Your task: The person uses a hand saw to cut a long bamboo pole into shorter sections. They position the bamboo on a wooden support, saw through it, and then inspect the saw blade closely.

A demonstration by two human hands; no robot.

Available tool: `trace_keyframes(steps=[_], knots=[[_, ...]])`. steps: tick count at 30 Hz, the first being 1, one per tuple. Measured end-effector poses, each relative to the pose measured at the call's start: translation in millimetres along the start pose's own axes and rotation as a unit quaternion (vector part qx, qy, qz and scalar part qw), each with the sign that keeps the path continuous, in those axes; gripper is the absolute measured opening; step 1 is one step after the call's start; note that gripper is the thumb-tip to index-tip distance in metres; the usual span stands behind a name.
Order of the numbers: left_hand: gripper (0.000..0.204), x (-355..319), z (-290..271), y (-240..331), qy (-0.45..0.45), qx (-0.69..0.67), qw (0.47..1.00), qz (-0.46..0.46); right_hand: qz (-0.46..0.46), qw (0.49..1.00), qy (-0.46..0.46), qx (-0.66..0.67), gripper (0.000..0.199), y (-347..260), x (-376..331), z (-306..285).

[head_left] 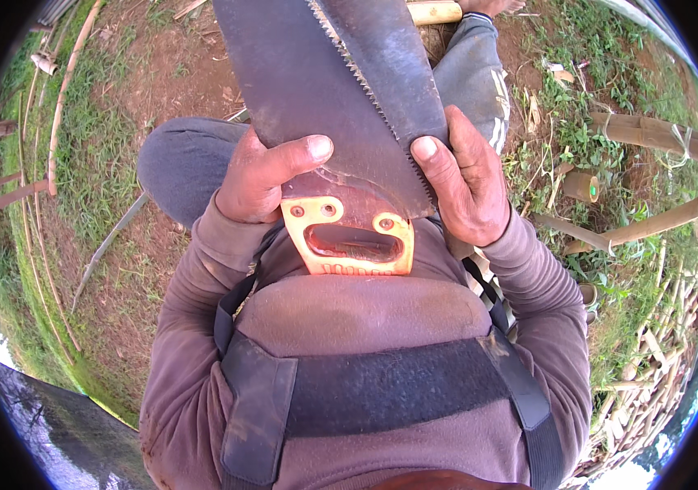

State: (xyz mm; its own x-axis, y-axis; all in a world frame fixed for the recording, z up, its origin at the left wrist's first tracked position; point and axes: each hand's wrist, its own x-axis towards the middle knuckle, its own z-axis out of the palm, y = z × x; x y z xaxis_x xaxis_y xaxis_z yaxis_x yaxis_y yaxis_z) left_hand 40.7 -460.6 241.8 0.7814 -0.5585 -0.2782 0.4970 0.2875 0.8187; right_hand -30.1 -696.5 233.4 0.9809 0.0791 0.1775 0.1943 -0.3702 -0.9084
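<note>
The left hand (271, 175) is gripping the saw (316, 98) before the torso (365, 314); the right hand (471, 184) is pinching a second blade (398, 65) alongside its teeth. Both are already lying together; what remains isn't showing.

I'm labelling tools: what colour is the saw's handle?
The handle is yellowish orange, best seen in the head view.
</note>
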Motion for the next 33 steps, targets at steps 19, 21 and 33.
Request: trace_keyframes(steps=[19,21,33], knots=[[0.055,9.5,-18.0,-9.4,-0.061,-0.063,0.995,-0.039,0.049,0.997,0.022,0.061,0.029,-1.5,0.3,-9.0],[0.056,9.2,-15.7,-8.4,-0.058,-0.07,0.995,-0.04,0.026,0.997,0.027,0.06,0.029,9.6,0.8,-7.3],[0.059,8.4,-9.9,-9.6,-0.058,-0.07,0.995,-0.026,-0.027,0.999,0.02,0.028,0.032,5.8,6.2,-0.1]])
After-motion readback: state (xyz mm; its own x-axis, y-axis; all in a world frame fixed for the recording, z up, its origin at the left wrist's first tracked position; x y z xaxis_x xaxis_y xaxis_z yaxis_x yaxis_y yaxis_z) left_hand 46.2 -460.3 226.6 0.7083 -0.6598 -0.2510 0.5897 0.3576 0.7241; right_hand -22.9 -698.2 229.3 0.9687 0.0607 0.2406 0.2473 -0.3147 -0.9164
